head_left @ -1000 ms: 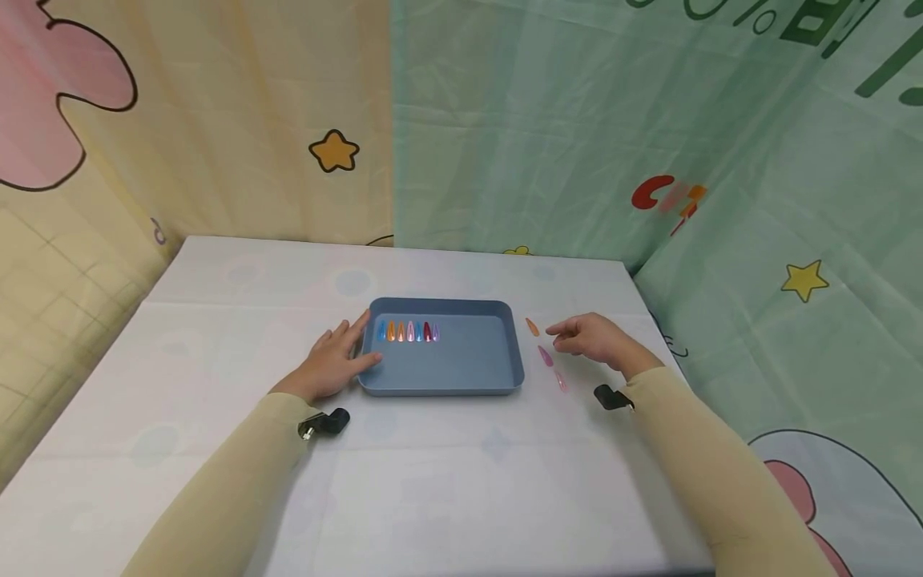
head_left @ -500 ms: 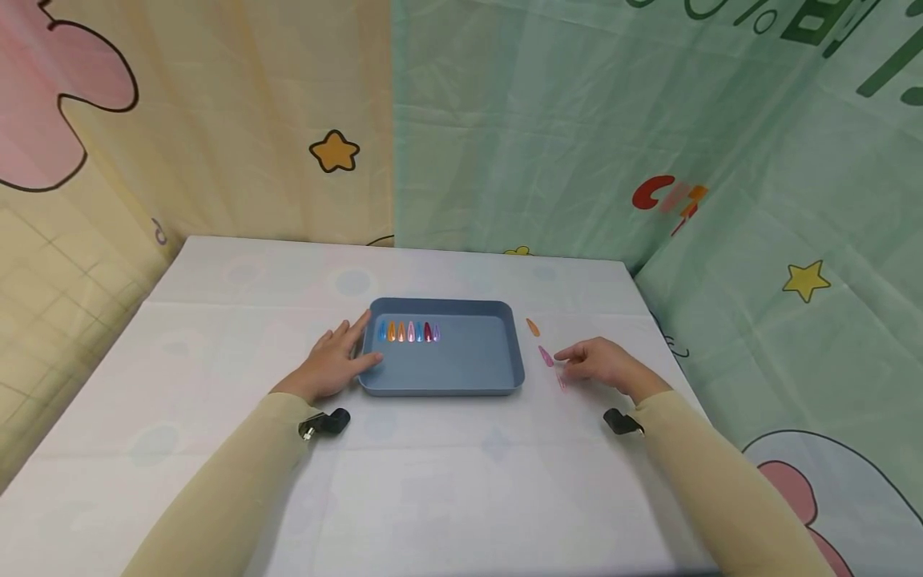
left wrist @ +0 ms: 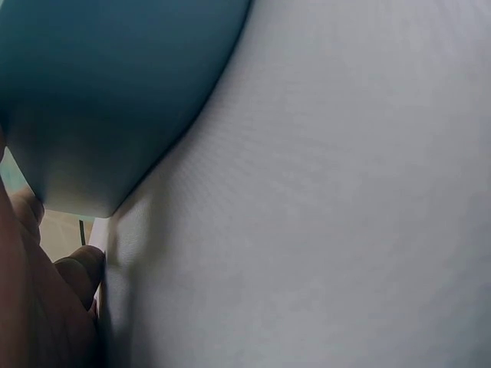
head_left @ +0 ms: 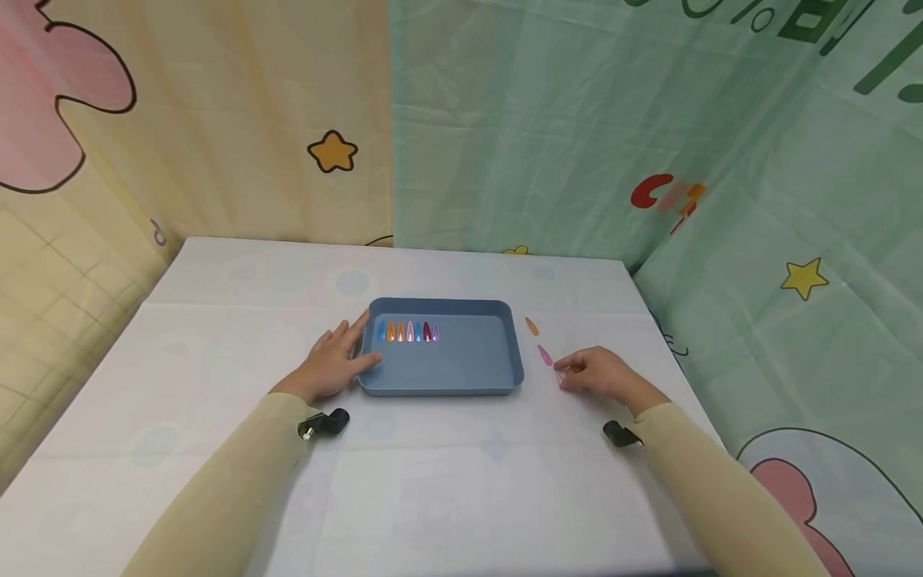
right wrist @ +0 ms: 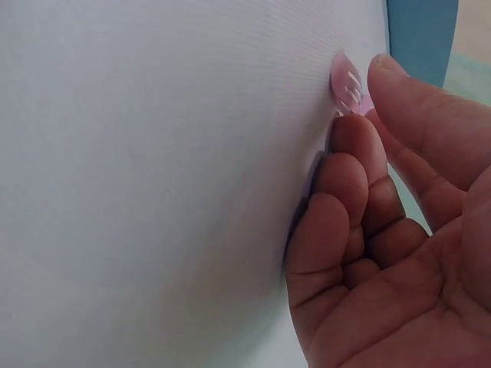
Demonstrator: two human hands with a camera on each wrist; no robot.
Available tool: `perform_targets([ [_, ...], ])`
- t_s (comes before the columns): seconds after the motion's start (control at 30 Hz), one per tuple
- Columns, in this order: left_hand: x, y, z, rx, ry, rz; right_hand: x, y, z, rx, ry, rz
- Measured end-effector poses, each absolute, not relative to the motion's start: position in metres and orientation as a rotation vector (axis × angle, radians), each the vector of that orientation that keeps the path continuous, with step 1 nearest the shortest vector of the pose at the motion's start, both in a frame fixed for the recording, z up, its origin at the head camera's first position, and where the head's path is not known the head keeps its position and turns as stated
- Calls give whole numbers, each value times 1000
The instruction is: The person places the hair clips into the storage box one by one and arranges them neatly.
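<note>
My left hand (head_left: 333, 361) rests with spread fingers along the left rim of a blue-grey tray (head_left: 461, 377); the left wrist view shows the tray's underside (left wrist: 115, 100) beside its fingers. In the tray stands a row of several press-on nails (head_left: 409, 332) in blue, orange, pink, red and lilac. My right hand (head_left: 594, 375) is at a pale pink press-on nail (right wrist: 347, 80) on the table, its fingertips around the nail. A gap shows between thumb and fingers in the right wrist view. Just beyond lie a magenta nail (head_left: 545, 355) and an orange nail (head_left: 532, 326).
A white cloth covers the table (head_left: 433, 481). Patterned curtains (head_left: 505, 120) hang behind it and along both sides. The tray's right wall stands between the loose nails and the row of nails. A small black camera is strapped at each wrist.
My right hand has moved toward me, from beside the orange nail, past the magenta nail, down to the pale pink one. My left hand and the tray have stayed put.
</note>
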State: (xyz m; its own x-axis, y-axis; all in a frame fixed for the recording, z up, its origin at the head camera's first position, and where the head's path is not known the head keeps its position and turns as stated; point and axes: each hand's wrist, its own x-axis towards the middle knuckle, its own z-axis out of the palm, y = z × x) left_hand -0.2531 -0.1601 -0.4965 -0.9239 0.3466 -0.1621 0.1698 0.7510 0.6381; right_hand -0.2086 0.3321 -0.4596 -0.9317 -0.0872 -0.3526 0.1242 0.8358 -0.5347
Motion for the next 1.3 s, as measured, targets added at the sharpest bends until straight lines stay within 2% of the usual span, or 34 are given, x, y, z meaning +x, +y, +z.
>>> perform_targets([
  [0.63, -254, -166, -496, 403, 2686, 938, -207, 323, -466, -46, 2729, -839],
  [1.3, -255, -161, -500, 412, 2684, 937, -201, 328, -473, 51, 2690, -897],
])
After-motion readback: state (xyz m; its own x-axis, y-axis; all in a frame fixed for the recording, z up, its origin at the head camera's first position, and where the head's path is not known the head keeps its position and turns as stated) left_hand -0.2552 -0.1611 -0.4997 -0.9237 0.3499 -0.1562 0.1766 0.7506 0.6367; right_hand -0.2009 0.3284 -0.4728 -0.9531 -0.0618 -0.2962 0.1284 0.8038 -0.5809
